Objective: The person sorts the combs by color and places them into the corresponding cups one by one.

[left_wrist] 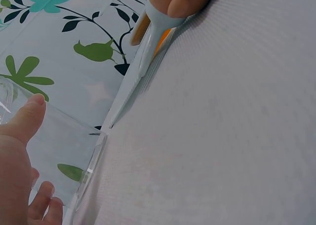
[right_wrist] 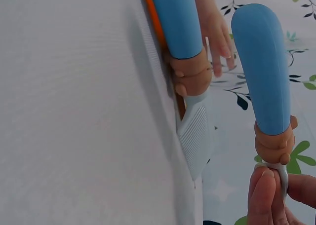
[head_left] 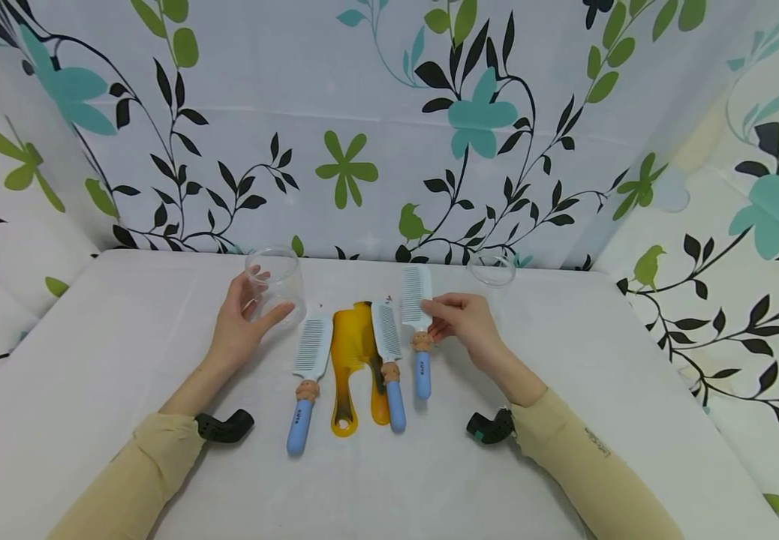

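With its thumb and fingers around a clear cup [head_left: 280, 274], my left hand [head_left: 242, 319] holds it near the table's back edge; the left wrist view shows the cup's transparent wall [left_wrist: 64, 146] beside the thumb. My right hand [head_left: 467, 322] pinches a pale comb [head_left: 416, 289] just above its brown figure and blue handle [right_wrist: 261, 72]. Left of that comb lies a second blue-handled comb [head_left: 386, 334], overlapping amber-yellow combs [head_left: 345, 337] with dark patches. A third blue-handled comb [head_left: 311, 349] lies nearest my left hand.
Behind my right hand stands another clear round container [head_left: 492, 268], its lower part hard to make out. The white table [head_left: 376, 487] meets a leaf-patterned curtain [head_left: 261, 97] at the back and sides. Black wrist devices [head_left: 226, 426] show at both sleeves.
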### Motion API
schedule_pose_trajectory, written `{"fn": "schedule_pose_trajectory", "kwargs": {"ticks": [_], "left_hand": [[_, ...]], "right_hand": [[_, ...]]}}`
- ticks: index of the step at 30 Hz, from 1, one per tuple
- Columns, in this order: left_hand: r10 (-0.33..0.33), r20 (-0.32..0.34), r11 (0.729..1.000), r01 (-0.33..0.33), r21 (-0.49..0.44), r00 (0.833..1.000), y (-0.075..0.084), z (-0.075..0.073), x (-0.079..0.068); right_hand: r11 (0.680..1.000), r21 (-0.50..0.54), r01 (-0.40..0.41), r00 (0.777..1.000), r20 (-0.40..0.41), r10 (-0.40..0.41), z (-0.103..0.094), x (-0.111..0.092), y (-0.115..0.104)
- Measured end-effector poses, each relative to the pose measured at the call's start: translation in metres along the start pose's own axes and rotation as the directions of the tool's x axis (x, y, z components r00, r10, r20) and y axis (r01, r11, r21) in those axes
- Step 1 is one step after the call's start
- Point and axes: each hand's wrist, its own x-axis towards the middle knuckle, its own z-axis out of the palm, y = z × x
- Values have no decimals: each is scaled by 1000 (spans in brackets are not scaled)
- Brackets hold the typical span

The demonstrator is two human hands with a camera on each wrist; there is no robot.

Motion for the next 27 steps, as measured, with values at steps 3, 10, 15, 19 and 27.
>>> {"fn": "schedule_pose_trajectory", "kwargs": {"ticks": [3, 10, 15, 19, 27], "left_hand": [[0, 1, 1000, 0, -5, 1000, 1, -1, 0], [4, 7, 1000, -4, -18, 1000, 3, -1, -2], [0, 8, 1000, 1, -9, 1000, 2, -1, -1], [-2, 7, 1000, 2, 6, 1000, 1, -1, -1], [10, 2, 1000, -10, 20, 1000, 1, -1, -1]], "right_hand": [[1000, 11, 12, 1000, 8, -13, 5, 3, -7], [998, 50, 44, 998, 38, -46, 20, 9, -24], [996, 57, 63, 997, 43, -65, 31, 11, -31], [996, 64, 70, 996, 45, -73, 37, 11, -36], [991, 92, 97, 994, 45, -101, 43, 13, -40]]}}
